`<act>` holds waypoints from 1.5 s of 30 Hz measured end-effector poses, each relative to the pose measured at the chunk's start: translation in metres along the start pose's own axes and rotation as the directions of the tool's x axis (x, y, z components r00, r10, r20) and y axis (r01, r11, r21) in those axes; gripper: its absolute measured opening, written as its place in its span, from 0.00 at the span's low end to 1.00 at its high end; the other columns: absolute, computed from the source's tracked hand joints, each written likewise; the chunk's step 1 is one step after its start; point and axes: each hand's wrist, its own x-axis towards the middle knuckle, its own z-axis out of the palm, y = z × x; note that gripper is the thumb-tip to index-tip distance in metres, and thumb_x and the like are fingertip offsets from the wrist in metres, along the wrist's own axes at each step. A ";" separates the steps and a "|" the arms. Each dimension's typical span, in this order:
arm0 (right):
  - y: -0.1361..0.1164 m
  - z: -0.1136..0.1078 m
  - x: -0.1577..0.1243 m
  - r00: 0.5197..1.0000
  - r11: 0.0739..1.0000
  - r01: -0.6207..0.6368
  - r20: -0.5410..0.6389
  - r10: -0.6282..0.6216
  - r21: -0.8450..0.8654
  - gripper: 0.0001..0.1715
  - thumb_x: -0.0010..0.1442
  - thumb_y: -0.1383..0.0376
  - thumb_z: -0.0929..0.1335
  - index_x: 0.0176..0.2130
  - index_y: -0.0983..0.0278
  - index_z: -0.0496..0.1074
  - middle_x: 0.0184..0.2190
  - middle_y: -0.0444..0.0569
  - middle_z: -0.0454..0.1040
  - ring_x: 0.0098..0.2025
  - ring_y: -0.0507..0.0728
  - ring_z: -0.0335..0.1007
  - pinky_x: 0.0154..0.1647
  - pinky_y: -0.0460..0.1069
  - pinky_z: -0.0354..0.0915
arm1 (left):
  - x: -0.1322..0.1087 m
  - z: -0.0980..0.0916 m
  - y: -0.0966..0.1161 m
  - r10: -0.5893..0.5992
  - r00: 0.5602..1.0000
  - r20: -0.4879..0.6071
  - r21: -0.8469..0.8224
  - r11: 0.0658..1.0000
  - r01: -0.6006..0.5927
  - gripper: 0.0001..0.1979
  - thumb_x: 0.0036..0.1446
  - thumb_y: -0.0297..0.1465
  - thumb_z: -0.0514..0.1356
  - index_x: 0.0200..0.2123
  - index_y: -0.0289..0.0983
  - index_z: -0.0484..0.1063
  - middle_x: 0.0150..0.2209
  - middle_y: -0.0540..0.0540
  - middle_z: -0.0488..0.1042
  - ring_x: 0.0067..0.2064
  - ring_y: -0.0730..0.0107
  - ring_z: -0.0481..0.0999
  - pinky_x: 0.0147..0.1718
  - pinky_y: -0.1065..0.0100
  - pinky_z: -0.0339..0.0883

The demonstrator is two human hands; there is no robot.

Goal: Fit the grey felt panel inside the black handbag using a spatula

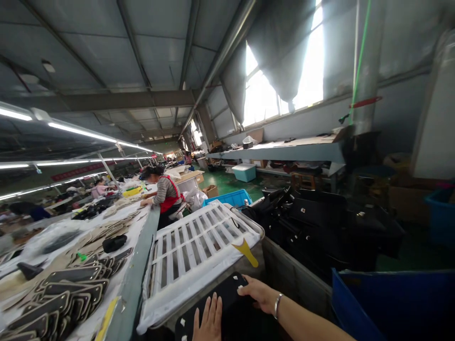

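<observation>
A black panel (pixel 231 303) with small white tabs at its edges lies low in the middle of the head view. My left hand (pixel 208 319) rests flat on it, fingers stretched out. At the panel's upper right corner, my right hand (pixel 261 293), with a silver bracelet at the wrist, pinches the edge by a white tab between thumb and fingers. The panel's lower part runs out of view. Just beyond it stands a white slatted rack (pixel 199 246) with a yellow piece (pixel 246 252) at its right corner.
On the left, a long table (pixel 140 265) bears stacked dark pieces (pixel 67 298). A person (pixel 168 194) in a red apron leans over it farther off. Black bags (pixel 313 222) fill a bin at right, near a blue bin (pixel 391 303). A blue crate (pixel 227 197) stands behind the rack.
</observation>
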 end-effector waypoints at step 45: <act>-0.012 -0.047 0.046 0.996 0.802 0.072 0.088 -0.025 -0.593 0.14 0.58 0.56 0.61 0.27 0.62 0.64 0.24 0.43 0.69 0.27 0.52 0.64 0.29 0.47 0.56 | 0.089 0.011 0.044 -0.091 0.787 -0.610 -0.286 0.952 -0.111 0.36 0.41 0.39 0.60 0.53 0.25 0.59 0.47 0.33 0.68 0.49 0.53 0.66 0.49 0.53 0.59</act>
